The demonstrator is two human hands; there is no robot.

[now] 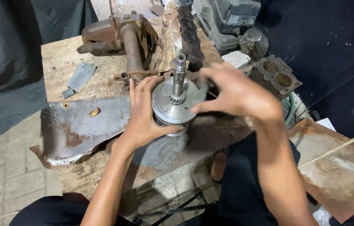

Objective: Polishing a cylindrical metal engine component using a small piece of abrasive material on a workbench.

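Hands, left [143, 115] clasping geared drum [172, 102], right [237, 94] touching rim

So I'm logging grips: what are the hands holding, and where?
The left hand grips the round metal drum by its side rim. The right hand pinches its far edge, blurred.

A: Round part [172, 104] under the left hand's [143, 113] fingers noted: bare metal, smooth, dull sheen.

B: Left of those fingers, bent sheet [80, 125]: rusted, matt, rough. Bench top [60, 62] recorded as worn wood.
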